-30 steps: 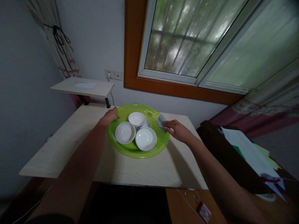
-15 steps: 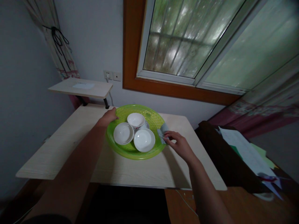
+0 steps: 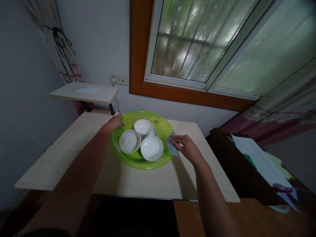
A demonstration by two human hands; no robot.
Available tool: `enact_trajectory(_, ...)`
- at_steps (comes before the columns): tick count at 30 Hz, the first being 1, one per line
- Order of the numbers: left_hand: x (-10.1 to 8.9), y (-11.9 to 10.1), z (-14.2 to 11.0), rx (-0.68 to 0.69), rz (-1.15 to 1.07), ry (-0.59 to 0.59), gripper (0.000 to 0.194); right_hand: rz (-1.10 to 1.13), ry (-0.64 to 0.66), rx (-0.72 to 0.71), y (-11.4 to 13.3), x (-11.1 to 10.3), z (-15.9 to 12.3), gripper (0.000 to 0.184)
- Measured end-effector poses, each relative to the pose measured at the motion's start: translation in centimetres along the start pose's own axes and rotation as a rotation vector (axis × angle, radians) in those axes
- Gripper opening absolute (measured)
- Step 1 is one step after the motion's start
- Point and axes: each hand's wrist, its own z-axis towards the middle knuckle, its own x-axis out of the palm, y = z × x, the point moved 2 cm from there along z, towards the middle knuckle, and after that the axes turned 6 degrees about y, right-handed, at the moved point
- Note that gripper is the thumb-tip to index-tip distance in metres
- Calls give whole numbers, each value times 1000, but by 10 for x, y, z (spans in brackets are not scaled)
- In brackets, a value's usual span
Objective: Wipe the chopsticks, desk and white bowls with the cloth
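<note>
A round green plastic tray (image 3: 128,161) is held above the desk, its shadow falling on the wood. Three white bowls, the back one (image 3: 143,127), the left one (image 3: 130,141) and the right one (image 3: 151,148), stand on it, and part of another white dish (image 3: 154,132) shows between them. At the tray's upper left rim my left hand (image 3: 114,122) is closed on the edge, thumb on top. My right hand (image 3: 187,146) presses a grey-blue cloth (image 3: 171,147) against the right rim, fingers lying over it.
The pale wooden desk (image 3: 148,184) lies underneath. A small raised shelf (image 3: 86,92) with a paper label stands at its back left. Wall sockets (image 3: 118,80) and a window (image 3: 187,46) are behind. To the right, papers (image 3: 259,158) lie on a dark piece of furniture (image 3: 229,164).
My right fingers have shifted from pinching the bunched cloth to lying across it, and the cloth is now flatter along the rim. My left hand keeps its hold on the tray.
</note>
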Motion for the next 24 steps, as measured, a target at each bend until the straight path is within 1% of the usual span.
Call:
enact_trajectory(3, 0, -1, -1, -22, 7, -8, 47, -77, 77, -9, -5, -7, 25, 16)
enact_trajectory(6, 0, -2, -1, -40, 22, -3, 46, -140, 122, -23, -4, -12, 48, 15)
enact_trajectory(8, 0, -2, -1, -46, 30, 0, 46, -172, 130, -28, -3, -13, 56, 16)
enact_trajectory(10, -1, -3, -3, -52, 34, -5, 47, -182, 121, -23, -1, -10, 57, 16)
enact_trajectory(13, -1, -6, -6, -61, 32, -8, 49, -152, 48, -6, 3, -7, 44, 21)
enact_trajectory(15, -1, -9, -8, -69, 40, -4, 49, -117, -24, -15, 6, -6, 28, 21)
enact_trajectory(17, -1, -10, -9, -82, 64, -3, 49, -69, -50, -52, 9, -7, 10, 21)
enact_trajectory(21, -1, -11, -8, -90, 112, -2, 51, 34, 32, -149, 15, -11, -18, 27)
enact_trajectory(24, -2, -11, -8, -63, 101, 0, 51, 51, 64, -175, 12, -14, -24, 32)
